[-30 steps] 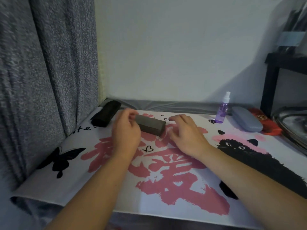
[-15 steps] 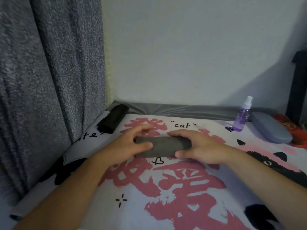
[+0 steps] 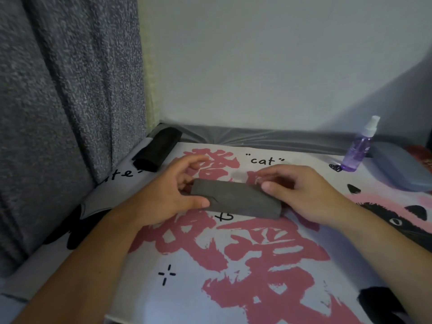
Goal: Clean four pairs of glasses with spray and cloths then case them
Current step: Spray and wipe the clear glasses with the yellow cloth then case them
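Observation:
A dark grey glasses case lies closed on the printed mat, in the middle of the view. My left hand grips its left end, thumb on the near edge and fingers curled behind. My right hand holds the right end, thumb on top and fingers curled over the far side. A purple spray bottle with a white nozzle stands at the back right. No glasses or cloth are in view.
A black case lies at the back left by the grey curtain. A blue-grey case lies right of the bottle, with something red behind it. The wall rises just behind the mat.
The grey case went from tilted up on the mat to lying flat between both hands. The view shifted left and closer, and my hands now grip both ends.

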{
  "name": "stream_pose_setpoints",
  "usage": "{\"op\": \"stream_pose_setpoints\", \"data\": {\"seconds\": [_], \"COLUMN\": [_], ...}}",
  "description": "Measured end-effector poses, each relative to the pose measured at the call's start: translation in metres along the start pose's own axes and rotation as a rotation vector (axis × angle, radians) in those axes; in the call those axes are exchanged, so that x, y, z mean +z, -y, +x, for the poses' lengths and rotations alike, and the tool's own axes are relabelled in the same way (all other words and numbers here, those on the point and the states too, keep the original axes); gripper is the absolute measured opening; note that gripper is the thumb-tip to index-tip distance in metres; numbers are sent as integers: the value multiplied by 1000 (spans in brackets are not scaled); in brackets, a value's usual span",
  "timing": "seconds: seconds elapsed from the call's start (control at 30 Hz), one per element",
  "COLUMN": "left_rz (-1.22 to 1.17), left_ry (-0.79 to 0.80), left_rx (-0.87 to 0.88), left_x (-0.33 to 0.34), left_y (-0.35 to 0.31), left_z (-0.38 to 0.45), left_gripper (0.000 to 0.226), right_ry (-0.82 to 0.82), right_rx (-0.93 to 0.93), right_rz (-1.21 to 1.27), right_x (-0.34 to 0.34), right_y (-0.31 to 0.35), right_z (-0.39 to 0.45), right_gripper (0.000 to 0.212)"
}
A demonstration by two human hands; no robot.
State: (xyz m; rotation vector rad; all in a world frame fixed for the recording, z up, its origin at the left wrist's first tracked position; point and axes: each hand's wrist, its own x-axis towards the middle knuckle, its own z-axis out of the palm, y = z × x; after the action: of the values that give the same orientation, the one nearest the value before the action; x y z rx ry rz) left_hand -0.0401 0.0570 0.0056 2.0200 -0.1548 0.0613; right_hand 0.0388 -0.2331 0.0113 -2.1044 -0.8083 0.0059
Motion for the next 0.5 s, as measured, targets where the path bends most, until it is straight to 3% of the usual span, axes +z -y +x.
{"op": "stream_pose_setpoints", "data": {"seconds": [0.1, 0.3, 0.43, 0.5], "left_rz": [-10, -29, -51, -48], "left_ry": [-1, 2, 21, 11], "left_rx": [11, 21, 29, 29], "left_x": [0, -1, -1, -1], "left_y": [1, 3, 3, 3], "left_z": [0, 1, 1, 1], "left_gripper": [85, 87, 88, 91], "right_ry": [104, 76, 56, -28], "right_rx": [-89, -274, -240, -149], "right_rz": [-175, -523, -535, -424], "right_x": [-2, -6, -6, -2], "right_y": [5, 19, 20, 16], "right_z": [-8, -14, -11, -3], "right_gripper": [37, 49, 45, 36]}}
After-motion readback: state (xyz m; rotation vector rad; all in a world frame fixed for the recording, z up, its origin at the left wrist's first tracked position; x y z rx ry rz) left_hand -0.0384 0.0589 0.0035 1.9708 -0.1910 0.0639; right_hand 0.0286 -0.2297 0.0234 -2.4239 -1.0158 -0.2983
